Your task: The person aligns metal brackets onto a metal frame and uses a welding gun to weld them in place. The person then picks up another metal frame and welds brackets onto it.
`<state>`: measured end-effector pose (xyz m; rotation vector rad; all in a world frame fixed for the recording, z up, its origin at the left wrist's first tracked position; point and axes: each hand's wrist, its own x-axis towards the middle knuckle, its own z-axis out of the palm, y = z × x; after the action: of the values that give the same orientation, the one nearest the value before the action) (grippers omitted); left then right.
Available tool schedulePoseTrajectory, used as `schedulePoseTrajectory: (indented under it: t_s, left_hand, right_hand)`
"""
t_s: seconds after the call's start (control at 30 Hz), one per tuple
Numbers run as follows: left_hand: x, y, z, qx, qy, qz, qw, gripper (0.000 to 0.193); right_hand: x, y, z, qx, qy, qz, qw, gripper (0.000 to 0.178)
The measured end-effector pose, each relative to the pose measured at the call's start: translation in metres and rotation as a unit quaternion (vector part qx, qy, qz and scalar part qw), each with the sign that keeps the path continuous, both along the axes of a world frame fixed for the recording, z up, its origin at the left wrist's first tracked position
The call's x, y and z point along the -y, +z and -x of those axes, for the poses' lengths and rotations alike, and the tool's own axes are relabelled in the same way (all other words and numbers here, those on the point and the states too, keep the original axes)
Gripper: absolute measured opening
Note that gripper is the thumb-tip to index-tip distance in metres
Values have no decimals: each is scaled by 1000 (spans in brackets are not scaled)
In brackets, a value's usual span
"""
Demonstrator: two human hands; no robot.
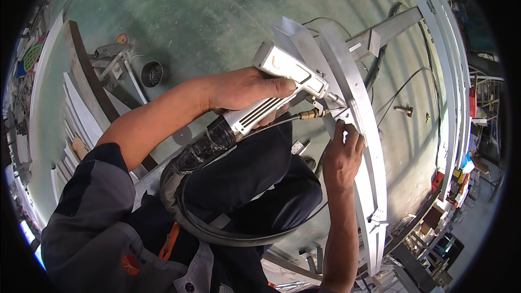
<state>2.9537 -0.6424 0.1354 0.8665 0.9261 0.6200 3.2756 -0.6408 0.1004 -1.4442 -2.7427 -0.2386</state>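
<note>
While clamping the left hand (247, 91) around the white torch (287, 69) left of the curved beam (375, 184), pointed its nozzle (336, 98) there. Touched 1 small metal piece (355, 113) on the beam with the right hand (343, 164), though impossible to tell if clamped.

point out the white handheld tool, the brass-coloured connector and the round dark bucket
White handheld tool (296, 71): head view, upper body
Brass-coloured connector (308, 114): head view, middle
Round dark bucket (144, 75): head view, left wall

The tool (304, 80) in your left hand (244, 91) is white with black stripes. The metal bar (374, 184) by your right hand (343, 160) is silver. Past your hands, the floor (190, 5) is green.
</note>
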Motion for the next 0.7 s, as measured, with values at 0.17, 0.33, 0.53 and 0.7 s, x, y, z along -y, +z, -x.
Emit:
schedulePoseTrajectory:
  t_s: [0.17,0.33,0.53,0.7]
  left_hand:
    - [0,-9,-2,-5,0,9,1000,68]
    - [-4,-1,-5,-4,-3,0,1000,65]
    - [-8,5,-10,4,-1,-14,1000,58]
    - [-14,2,-11,-8,-19,-18,1000,56]
  right_hand:
    - [1,-1,2,-6,-9,11,1000,54]
    - [4,0,4,-3,-19,19,1000,53]
    - [3,0,5,-8,-14,10,1000,52]
    - [4,-2,5,-17,-19,6,1000,51]
